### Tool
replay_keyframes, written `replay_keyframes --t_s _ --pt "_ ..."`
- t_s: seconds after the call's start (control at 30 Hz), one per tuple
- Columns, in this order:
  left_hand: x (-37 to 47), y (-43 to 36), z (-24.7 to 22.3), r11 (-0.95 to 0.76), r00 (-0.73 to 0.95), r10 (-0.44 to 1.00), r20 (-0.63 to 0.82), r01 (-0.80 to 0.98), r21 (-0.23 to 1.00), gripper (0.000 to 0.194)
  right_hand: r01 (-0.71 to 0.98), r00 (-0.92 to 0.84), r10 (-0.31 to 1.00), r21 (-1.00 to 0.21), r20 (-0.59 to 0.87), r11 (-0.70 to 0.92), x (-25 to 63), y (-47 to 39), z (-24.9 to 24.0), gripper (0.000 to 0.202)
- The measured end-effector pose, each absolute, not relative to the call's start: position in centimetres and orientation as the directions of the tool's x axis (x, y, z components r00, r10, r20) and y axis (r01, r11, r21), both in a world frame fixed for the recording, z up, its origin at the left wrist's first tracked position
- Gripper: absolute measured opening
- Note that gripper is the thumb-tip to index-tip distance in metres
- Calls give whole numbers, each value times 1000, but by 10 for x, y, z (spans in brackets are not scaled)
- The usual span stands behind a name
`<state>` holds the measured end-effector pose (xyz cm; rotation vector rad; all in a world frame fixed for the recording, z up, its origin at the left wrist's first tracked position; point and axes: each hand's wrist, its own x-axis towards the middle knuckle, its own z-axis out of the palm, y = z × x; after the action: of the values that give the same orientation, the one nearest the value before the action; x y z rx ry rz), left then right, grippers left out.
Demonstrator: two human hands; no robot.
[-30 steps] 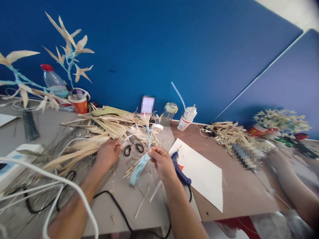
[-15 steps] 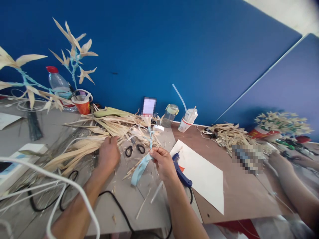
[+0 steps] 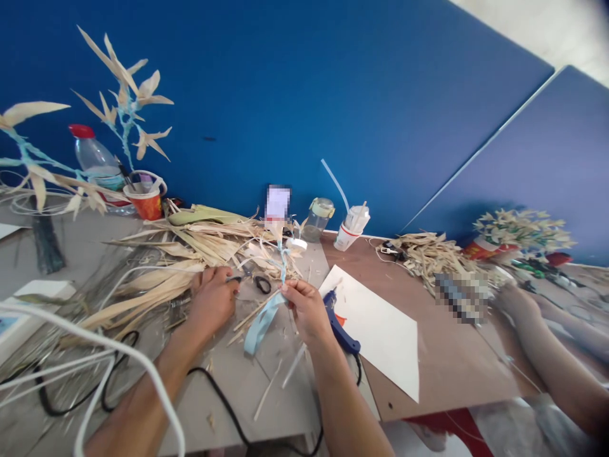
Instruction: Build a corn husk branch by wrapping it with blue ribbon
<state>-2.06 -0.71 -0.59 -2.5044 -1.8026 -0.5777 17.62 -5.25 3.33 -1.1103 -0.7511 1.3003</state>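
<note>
My right hand pinches the lower end of a husk flower's stem, wrapped in light blue tape. The flower stands upright above my fingers, its pale husk petals overlapping the screen behind. A loose strip of light blue tape hangs from the pinch toward the tabletop. My left hand is closed at the black-handled scissors, its fingertips over the left handle loop; the other loop shows to the right. Dry corn husks lie around and behind my left hand.
A blue glue gun rests on a white sheet at right. A jar and a cup stand behind. White cables loop across the left front. Finished branches rise at back left. Another person's arms are at far right.
My left hand has moved right from the husks onto the scissors' left loop. My right hand keeps its pinch on the stem. The whole view has shifted slightly.
</note>
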Motion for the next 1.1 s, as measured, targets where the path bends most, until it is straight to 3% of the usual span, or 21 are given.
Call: replay_keyframes --t_s 0.1,0.37,0.6,0.87,0.97,1.1 --pt "-21 -8 -1 -242 179 929 324 956 166 25 -351 164 975 -933 -148 -83 176 -52 33 14" --pt "-15 -3 -9 -281 219 922 319 945 165 29 -353 165 976 -933 -143 -77 175 -52 33 14" --pt "-15 0 -13 -278 203 949 241 899 338 24 -349 165 974 -933 -153 -88 176 -52 33 13" --pt "-11 0 -16 -292 231 938 260 928 231 18 -336 157 975 -937 -156 -95 176 -52 33 14" --pt "-9 0 -9 -299 186 926 329 894 334 18 -326 145 977 -940 -158 -104 175 -52 31 15" --pt "-10 -3 8 -348 40 909 415 623 701 16 -317 143 980 -945 -136 -85 175 -52 30 14"
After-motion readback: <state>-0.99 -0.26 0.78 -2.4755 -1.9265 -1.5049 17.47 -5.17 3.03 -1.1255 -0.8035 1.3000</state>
